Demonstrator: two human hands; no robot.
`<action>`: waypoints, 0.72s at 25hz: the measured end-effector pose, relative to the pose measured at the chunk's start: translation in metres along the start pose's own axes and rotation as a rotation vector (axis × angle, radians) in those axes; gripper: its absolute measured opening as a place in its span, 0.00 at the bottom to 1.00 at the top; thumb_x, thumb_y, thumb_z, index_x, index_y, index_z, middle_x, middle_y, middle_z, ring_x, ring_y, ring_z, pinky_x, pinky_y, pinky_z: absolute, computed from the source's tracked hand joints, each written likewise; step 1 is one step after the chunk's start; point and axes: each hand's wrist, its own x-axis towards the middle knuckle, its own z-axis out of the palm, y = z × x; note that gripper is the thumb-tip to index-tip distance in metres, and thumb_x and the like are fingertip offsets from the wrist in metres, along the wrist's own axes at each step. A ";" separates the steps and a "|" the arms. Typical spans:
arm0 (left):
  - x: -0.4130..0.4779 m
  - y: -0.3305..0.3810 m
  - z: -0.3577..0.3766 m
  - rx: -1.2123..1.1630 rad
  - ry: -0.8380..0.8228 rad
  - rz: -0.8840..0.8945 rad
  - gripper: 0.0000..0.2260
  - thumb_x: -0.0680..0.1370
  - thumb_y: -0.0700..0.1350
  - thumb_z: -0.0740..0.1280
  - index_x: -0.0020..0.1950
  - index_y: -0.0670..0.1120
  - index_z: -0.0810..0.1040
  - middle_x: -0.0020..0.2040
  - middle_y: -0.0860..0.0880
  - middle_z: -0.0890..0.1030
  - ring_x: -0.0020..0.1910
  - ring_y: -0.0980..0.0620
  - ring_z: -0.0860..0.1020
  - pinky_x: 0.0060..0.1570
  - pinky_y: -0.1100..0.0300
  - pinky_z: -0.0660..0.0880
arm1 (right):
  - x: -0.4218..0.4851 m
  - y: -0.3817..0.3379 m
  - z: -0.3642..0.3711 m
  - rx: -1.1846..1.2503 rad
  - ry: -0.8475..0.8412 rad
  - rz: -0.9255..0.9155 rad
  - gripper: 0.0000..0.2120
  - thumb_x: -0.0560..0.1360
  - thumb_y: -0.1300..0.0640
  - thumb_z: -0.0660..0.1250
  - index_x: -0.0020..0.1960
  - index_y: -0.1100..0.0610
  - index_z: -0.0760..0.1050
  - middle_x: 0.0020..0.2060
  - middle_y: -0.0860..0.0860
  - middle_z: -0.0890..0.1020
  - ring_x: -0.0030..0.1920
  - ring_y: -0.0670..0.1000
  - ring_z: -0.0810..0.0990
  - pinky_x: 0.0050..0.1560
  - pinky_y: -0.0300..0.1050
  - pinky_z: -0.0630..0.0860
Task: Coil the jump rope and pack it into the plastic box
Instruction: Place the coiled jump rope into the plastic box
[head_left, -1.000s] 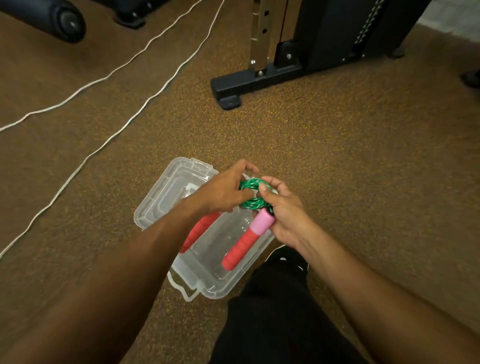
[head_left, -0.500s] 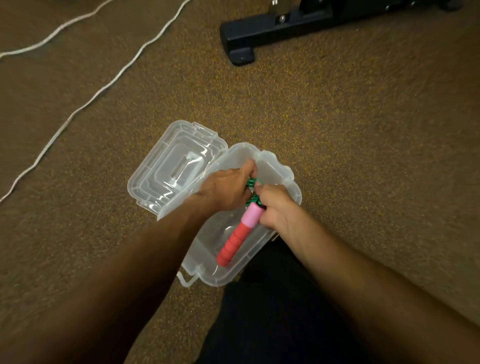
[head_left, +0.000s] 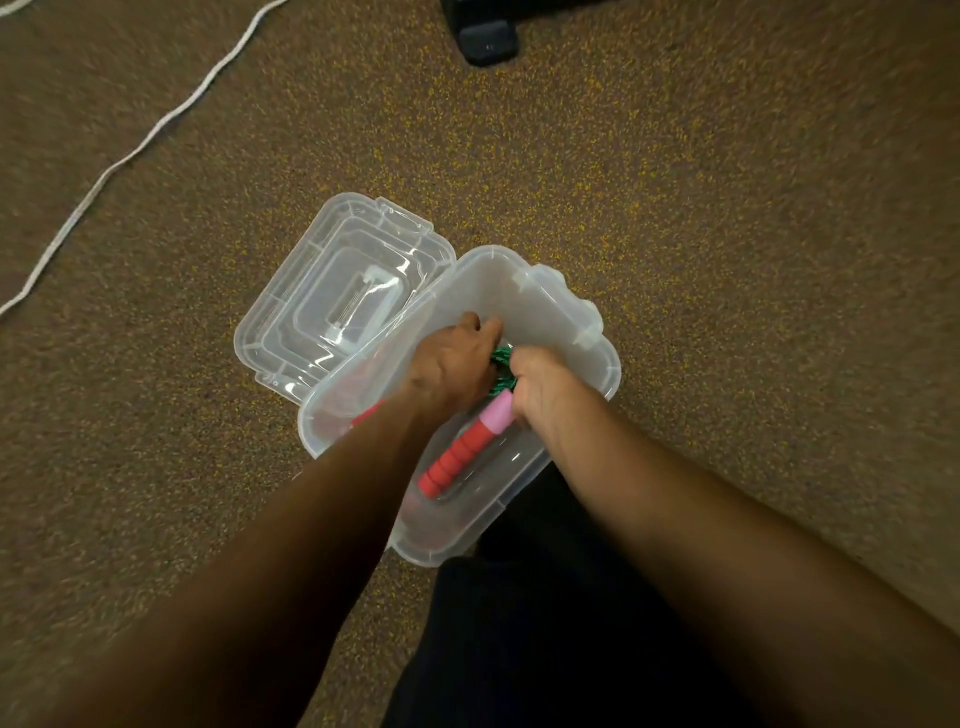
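A clear plastic box (head_left: 558, 306) stands open on the floor, its hinged lid (head_left: 343, 296) lying flat to the left. Both hands are down inside the box. My left hand (head_left: 452, 364) and my right hand (head_left: 543, 389) grip the coiled green rope (head_left: 503, 371), of which only a small part shows between them. One red handle with a pink end (head_left: 460, 452) lies slanted in the box under my right hand. The second red handle (head_left: 366, 414) peeks out beside my left forearm, mostly hidden.
The floor is brown speckled carpet. A white cord (head_left: 130, 150) runs diagonally across the upper left. A black equipment foot (head_left: 488, 44) sits at the top centre. My dark trouser leg (head_left: 545, 623) is right in front of the box.
Both hands have lowered the coiled rope and handles from above the box into it. The camera has tilted down and closer, so the gym frame has left the view.
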 end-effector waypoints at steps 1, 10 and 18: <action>-0.002 0.001 0.000 0.022 0.012 0.002 0.13 0.76 0.47 0.65 0.57 0.44 0.70 0.52 0.40 0.77 0.43 0.36 0.79 0.36 0.50 0.71 | -0.009 -0.004 -0.002 0.000 -0.012 -0.016 0.05 0.76 0.62 0.62 0.42 0.59 0.76 0.49 0.60 0.84 0.46 0.60 0.83 0.43 0.57 0.82; -0.043 0.005 -0.017 0.102 0.126 0.043 0.12 0.80 0.46 0.61 0.62 0.48 0.74 0.59 0.43 0.77 0.54 0.41 0.77 0.44 0.50 0.73 | -0.087 -0.032 -0.023 -1.280 -0.033 -0.566 0.12 0.80 0.64 0.60 0.60 0.66 0.77 0.55 0.61 0.82 0.57 0.61 0.80 0.51 0.49 0.74; -0.044 0.004 -0.011 0.291 0.026 0.035 0.16 0.81 0.50 0.57 0.67 0.51 0.73 0.61 0.45 0.76 0.56 0.43 0.76 0.51 0.49 0.75 | -0.067 -0.028 -0.029 -1.880 -0.139 -0.632 0.14 0.80 0.64 0.61 0.63 0.65 0.76 0.61 0.60 0.80 0.62 0.60 0.79 0.58 0.48 0.75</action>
